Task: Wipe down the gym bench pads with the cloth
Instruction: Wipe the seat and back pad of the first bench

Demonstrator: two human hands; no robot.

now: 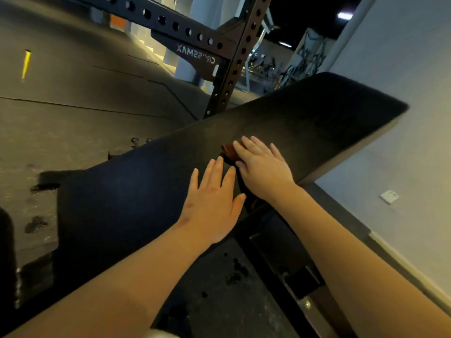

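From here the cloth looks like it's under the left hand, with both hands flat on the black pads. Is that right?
Not quite. The cloth is under the right hand, not the left hand, which lies bare. Both hands are flat on the black pads, as the head view shows.

Perforated rack upright (240, 53), wall socket (389, 196), yellow floor marking (26, 64)

both hands (214, 201) on bench pad (305, 118), cloth (228, 152) under right hand (262, 164)
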